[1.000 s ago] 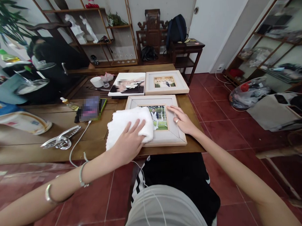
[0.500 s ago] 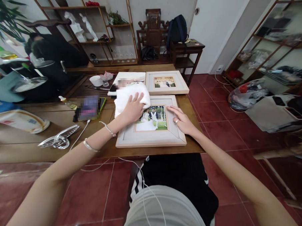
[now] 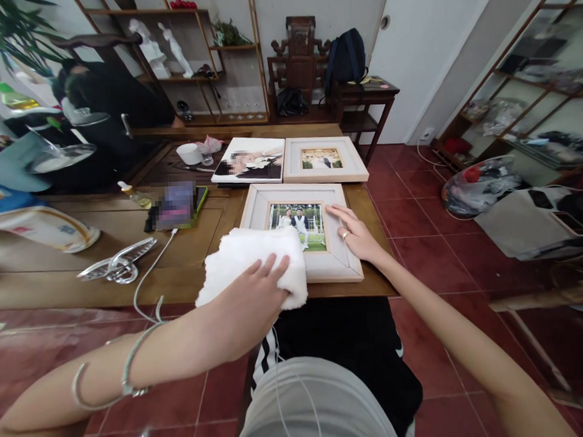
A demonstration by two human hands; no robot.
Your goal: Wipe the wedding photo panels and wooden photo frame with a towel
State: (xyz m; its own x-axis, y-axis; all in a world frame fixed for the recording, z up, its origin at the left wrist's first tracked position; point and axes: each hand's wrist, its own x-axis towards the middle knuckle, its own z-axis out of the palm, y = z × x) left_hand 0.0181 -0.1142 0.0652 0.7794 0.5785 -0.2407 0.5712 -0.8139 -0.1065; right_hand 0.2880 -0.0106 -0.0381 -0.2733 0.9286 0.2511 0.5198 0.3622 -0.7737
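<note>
A photo frame (image 3: 342,269) with a pale wooden edge and light mat lies flat on the table, holding a picture (image 3: 313,233) of two people outdoors. My left hand (image 3: 259,294) grips a folded white cloth (image 3: 225,257) at the near left corner of this frame. The cloth covers that corner and part of the picture, and hangs past the table edge. Flat on the frame's right side rests my right hand (image 3: 358,236), fingers stretched out and a ring on one of them.
Behind lie a second frame (image 3: 359,167) and a white-edged photo panel (image 3: 226,158). Leftward on the wooden table (image 3: 178,275) are a phone (image 3: 176,207) on a white cable, a clear hair clip (image 3: 119,261), a dropper bottle (image 3: 134,196) and a white cup (image 3: 189,153).
My left hand has drawn the cloth from the frame's far left corner toward me, down to its near left corner. My right hand stays on the right side.
</note>
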